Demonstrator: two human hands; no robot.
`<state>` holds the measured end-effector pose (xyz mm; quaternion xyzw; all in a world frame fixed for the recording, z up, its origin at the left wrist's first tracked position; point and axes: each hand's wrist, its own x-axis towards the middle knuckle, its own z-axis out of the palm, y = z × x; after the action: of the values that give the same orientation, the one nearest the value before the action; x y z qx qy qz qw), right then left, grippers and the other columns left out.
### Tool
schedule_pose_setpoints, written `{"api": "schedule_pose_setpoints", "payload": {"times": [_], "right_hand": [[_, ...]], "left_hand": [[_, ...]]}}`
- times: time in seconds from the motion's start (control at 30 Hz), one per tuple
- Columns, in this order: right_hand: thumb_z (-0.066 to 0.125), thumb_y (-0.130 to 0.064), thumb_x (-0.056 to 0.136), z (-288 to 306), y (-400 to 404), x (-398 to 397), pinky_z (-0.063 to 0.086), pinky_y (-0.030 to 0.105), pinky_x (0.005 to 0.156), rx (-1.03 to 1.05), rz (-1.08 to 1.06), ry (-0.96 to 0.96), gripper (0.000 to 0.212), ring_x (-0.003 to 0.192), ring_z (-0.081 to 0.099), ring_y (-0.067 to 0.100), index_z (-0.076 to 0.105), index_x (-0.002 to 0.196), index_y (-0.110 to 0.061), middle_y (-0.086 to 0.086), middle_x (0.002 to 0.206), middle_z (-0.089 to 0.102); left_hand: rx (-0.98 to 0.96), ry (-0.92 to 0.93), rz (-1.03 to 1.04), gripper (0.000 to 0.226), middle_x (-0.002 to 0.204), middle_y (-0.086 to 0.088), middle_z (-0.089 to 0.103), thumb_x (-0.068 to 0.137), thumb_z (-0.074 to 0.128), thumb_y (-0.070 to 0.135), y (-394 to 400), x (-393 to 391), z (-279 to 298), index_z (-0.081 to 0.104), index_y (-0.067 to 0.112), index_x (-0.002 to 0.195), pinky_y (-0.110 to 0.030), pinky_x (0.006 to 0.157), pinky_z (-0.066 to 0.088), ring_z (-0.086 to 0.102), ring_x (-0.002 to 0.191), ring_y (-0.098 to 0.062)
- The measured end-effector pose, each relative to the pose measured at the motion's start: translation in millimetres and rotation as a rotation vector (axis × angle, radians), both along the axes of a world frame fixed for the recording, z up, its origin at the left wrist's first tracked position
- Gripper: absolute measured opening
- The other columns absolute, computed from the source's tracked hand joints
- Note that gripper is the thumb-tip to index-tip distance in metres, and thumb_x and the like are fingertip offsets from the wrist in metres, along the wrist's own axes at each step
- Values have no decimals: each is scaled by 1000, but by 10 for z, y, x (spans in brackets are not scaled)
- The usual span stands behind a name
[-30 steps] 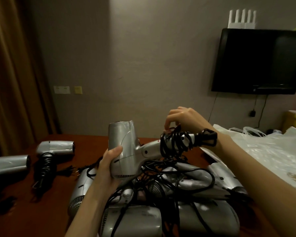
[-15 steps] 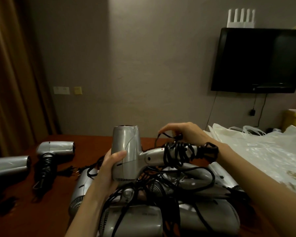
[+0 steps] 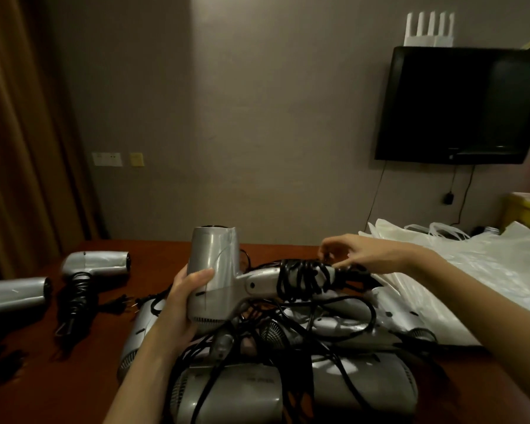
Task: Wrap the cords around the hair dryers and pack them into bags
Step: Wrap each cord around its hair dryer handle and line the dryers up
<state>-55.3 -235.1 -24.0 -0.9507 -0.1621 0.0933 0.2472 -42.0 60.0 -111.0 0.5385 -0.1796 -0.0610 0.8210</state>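
My left hand (image 3: 181, 298) grips the barrel of a silver hair dryer (image 3: 214, 270), nozzle up, with its handle pointing right. A black cord (image 3: 303, 278) is coiled in several loops around that handle. My right hand (image 3: 355, 255) hovers over the handle's end and pinches the cord there. Under both hands lies a pile of silver hair dryers (image 3: 303, 390) tangled in loose black cords. White plastic bags (image 3: 471, 270) lie on the right of the table.
Two more silver dryers lie on the red-brown table (image 3: 43, 377) at the left: one (image 3: 95, 263) with its cord wound, the other (image 3: 13, 293) at the edge. A black TV (image 3: 459, 105) hangs on the wall. A curtain (image 3: 19, 133) hangs at the left.
My right hand came down from above the handle to its end, laying more cord around it. The dryer sank a little toward the pile.
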Motion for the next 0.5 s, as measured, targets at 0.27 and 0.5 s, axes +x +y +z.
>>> {"api": "schedule_pose_setpoints", "payload": {"times": [0.27, 0.5], "right_hand": [[72, -32, 83, -121, -118, -161, 56, 32, 84, 149, -171, -111, 20, 94, 64, 17, 60, 99, -30, 0, 99, 66], [70, -47, 80, -361, 41, -38, 42, 22, 73, 34, -291, -287, 21, 81, 53, 6, 60, 81, -29, -12, 90, 52]], "left_hand": [[-212, 69, 63, 40, 87, -9, 69, 74, 62, 27, -111, 90, 19, 61, 10, 110, -26, 55, 57, 69, 69, -17], [-229, 88, 84, 35, 74, -4, 71, 78, 54, 31, -125, 155, 192, 60, 10, 106, -22, 49, 53, 67, 60, -14]]}}
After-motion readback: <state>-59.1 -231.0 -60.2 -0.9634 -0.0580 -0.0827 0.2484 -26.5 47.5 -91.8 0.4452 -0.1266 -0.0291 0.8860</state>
